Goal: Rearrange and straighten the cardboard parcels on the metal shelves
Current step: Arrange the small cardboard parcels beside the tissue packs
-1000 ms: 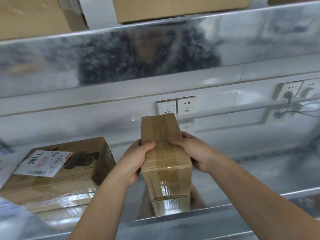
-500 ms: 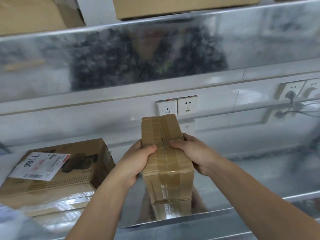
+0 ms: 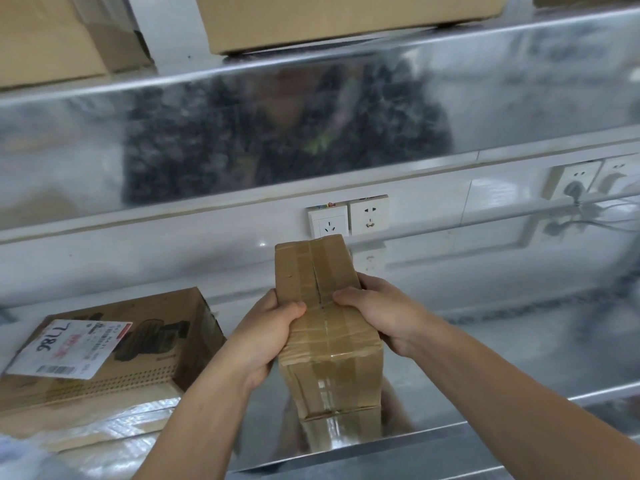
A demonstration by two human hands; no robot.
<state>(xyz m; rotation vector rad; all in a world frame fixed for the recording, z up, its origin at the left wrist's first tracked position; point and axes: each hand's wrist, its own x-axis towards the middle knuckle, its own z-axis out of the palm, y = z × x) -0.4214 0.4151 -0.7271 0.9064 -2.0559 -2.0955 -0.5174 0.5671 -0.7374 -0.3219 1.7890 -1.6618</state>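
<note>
Head view, nearest first: both forearms reach up from the bottom of the frame, and the left hand (image 3: 266, 337) and right hand (image 3: 384, 313) clamp a taped cardboard parcel (image 3: 329, 348) from either flank. The fingers curl round its sides and the thumbs lie on top, almost meeting over the tape seam. The parcel sits in the lower centre, its bottom edge seeming to rest on the shiny metal shelf (image 3: 485, 358) just behind the front lip. Its long axis runs away from the person toward the back wall, the far end leaning slightly left. Neither hand is nearer — they sit level, so a push or a twist would come from both at once. To the lower left, apart from the parcel, a larger labelled box (image 3: 138, 341) lies askew. Beyond are wall sockets (image 3: 348, 220), and higher up more boxes (image 3: 346, 19) on the upper shelf. Against the earlier frames the hold is unchanged; everything sits slightly lower in frame — probably the camera shifting.
</note>
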